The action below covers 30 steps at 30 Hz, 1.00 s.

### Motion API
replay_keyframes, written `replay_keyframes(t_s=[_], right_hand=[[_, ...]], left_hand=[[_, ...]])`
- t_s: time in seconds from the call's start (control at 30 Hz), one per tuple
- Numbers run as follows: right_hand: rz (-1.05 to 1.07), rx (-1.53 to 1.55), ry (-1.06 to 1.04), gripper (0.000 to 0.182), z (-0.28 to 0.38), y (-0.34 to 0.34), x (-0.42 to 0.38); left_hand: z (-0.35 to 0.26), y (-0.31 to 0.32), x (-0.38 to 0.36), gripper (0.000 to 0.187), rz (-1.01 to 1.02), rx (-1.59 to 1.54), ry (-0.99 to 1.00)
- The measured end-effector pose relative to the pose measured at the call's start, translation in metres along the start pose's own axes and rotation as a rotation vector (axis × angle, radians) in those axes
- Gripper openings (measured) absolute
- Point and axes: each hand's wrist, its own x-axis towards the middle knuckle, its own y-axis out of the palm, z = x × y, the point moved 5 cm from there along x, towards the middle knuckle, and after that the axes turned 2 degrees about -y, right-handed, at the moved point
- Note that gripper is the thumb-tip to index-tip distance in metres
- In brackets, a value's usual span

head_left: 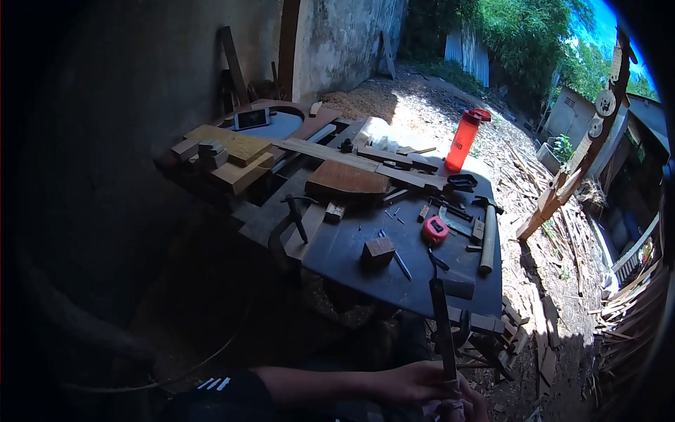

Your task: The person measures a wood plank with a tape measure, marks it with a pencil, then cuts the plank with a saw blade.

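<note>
At the bottom, my left hand [415,382] reaches in from a dark sleeve with white stripes. Its fingers are closed at the lower part of a long, dark flat file [441,316], which stands nearly upright with its narrow end up. Just right of it, partly cut off by the frame edge, my right hand [474,402] has curled fingers. A crumpled pale piece [448,408], perhaps cloth or paper, shows between the hands; what exactly the right fingers grip is hidden. Beyond the file lie a wooden block [378,252], a pen [402,265] and a red tape measure [435,229].
A dark worktable [337,246] carries a clamp [299,218], a hammer [487,239], a thick wood slab [348,178], stacked boards [235,151], a phone [252,119] and a red bottle [463,141]. A wooden post [576,169] leans at right; scraps litter the ground.
</note>
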Motion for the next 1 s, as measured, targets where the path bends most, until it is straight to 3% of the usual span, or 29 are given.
replay_keyframes(t_s=[0.13, 0.3, 0.5, 0.6, 0.7, 0.83, 0.93, 1.0], right_hand=[[0.061, 0.158, 0.157, 0.041, 0.019, 0.009, 0.002], [-0.001, -0.011, 0.18, 0.044, 0.007, 0.002, 0.001], [0.007, 0.285, 0.214, 0.034, 0.0, 0.003, 0.002], [0.113, 0.624, 0.323, 0.029, 0.006, 0.007, 0.005], [0.143, 0.628, 0.329, 0.028, 0.002, 0.007, 0.005], [0.124, 0.467, 0.276, 0.033, -0.006, 0.002, 0.004], [-0.018, 0.086, 0.036, 0.039, 0.005, 0.001, 0.003], [-0.019, -0.04, 0.008, 0.039, -0.007, -0.008, 0.002]], left_hand=[[-0.002, 0.003, 0.0, 0.04, 0.039, -0.202, -0.004], [-0.01, 0.0, 0.005, 0.043, -0.035, 0.004, 0.099], [-0.013, 0.0, 0.01, 0.048, 0.007, -0.022, 0.074], [-0.012, 0.005, 0.015, 0.054, 0.05, -0.191, 0.036], [-0.007, 0.007, 0.017, 0.061, 0.094, -0.197, -0.033], [-0.001, 0.008, 0.016, 0.067, 0.082, -0.169, -0.059], [0.007, 0.009, 0.018, 0.063, -0.008, -0.234, -0.069], [0.01, 0.01, 0.018, 0.056, -0.077, -0.278, -0.135]])
